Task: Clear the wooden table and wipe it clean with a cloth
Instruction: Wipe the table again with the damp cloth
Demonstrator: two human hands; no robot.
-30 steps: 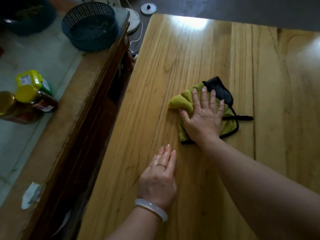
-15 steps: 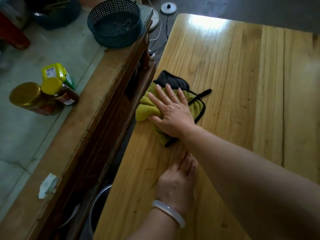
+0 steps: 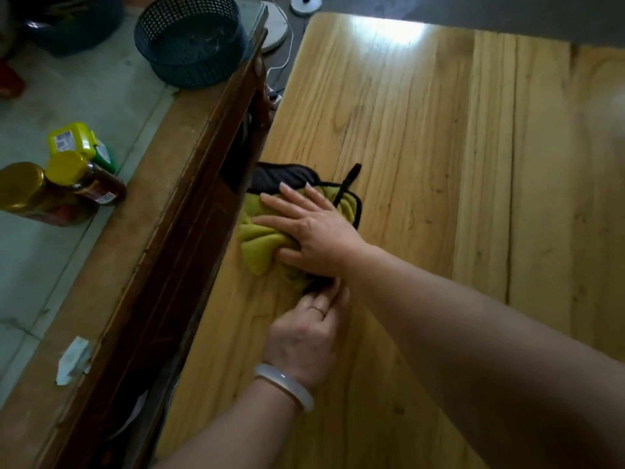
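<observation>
The wooden bench (image 3: 422, 147) carries nothing now but the cloth (image 3: 260, 238), a yellow-green rag with black trim bunched at its 9 o'clock edge, so the clearing part of the task looks done and the wiping is under way. The right hand (image 3: 311, 228) lies on top of the cloth with fingers spread and straight, pressing it flat against the wood rather than clutching it, and a corner of the rag hangs just over the bench edge. The left hand (image 3: 307, 333), wearing a pale bangle and a ring, rests palm-down on the wood just toward 6 o'clock of the cloth, fingers relaxed and grasping nothing, its fingertips touching the rag's near fold. How much of the surface has been wiped cannot be told; the planks toward 12 and 3 o'clock show only glare and grain. By my reckoning, passes over the remaining boards are what is left.
</observation>
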